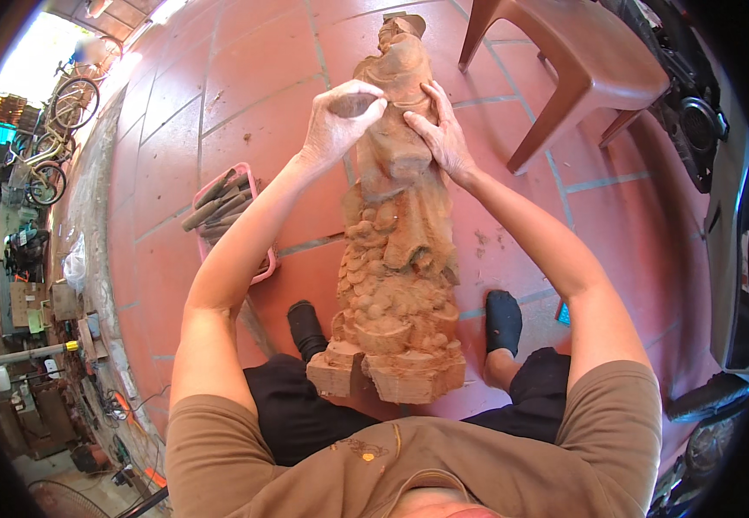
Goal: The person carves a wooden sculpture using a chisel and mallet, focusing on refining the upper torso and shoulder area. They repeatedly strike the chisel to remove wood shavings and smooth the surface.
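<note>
A long carved wooden statue (400, 250) lies on the floor between my feet, its base towards me and its head far away. Round bumps and folds cover its lower half; the upper part is smoother. My left hand (340, 121) is pinched at the figure's left side, thumb and fingertips together near the wood. A brown-grey patch shows within its finger loop; whether this is a thin piece in the grip, I cannot tell. Resting against the right side of the upper figure, my right hand (445, 138) has its thumb and fingers apart and holds nothing.
A pink basket (264, 269) of dark rod-like tools (223, 205) stands left of the statue, beneath my left forearm. A brown plastic stool (586, 73) is at the far right, near a dark motorbike (694, 121). Bicycles (55, 138) and clutter line the left side.
</note>
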A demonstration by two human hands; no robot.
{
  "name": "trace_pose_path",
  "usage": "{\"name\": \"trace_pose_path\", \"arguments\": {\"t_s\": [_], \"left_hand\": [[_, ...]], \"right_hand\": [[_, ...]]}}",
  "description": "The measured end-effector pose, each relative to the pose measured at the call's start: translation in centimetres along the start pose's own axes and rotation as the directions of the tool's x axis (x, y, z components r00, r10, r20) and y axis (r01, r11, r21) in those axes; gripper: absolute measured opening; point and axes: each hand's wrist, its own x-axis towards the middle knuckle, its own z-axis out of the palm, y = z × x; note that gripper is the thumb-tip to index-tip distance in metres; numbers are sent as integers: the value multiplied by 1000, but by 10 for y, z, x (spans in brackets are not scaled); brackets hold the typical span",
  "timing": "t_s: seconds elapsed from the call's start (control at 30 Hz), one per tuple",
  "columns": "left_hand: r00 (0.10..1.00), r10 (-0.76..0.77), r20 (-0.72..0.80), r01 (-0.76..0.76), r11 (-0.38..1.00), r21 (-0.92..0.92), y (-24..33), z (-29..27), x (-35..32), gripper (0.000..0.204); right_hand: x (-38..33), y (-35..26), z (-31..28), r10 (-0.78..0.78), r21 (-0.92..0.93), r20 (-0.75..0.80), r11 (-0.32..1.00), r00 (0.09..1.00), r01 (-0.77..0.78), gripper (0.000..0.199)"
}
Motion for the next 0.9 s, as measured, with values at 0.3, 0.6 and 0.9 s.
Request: {"name": "trace_pose_path", "arguments": {"t_s": [0.3, 0.6, 0.9], "left_hand": [[997, 75, 13, -76, 996, 42, 0, 0, -2, 15], [996, -94, 5, 92, 987, 132, -14, -15, 0, 13], [949, -283, -139, 238, 932, -272, -34, -10, 6, 13]], "right_hand": [[1, -3, 2, -18, -8, 3, 1000, 1000, 18, 80], [3, -1, 3, -15, -25, 4, 1000, 1000, 15, 79], [1, -3, 7, -3, 11, 8, 1000, 1000, 3, 80]]}}
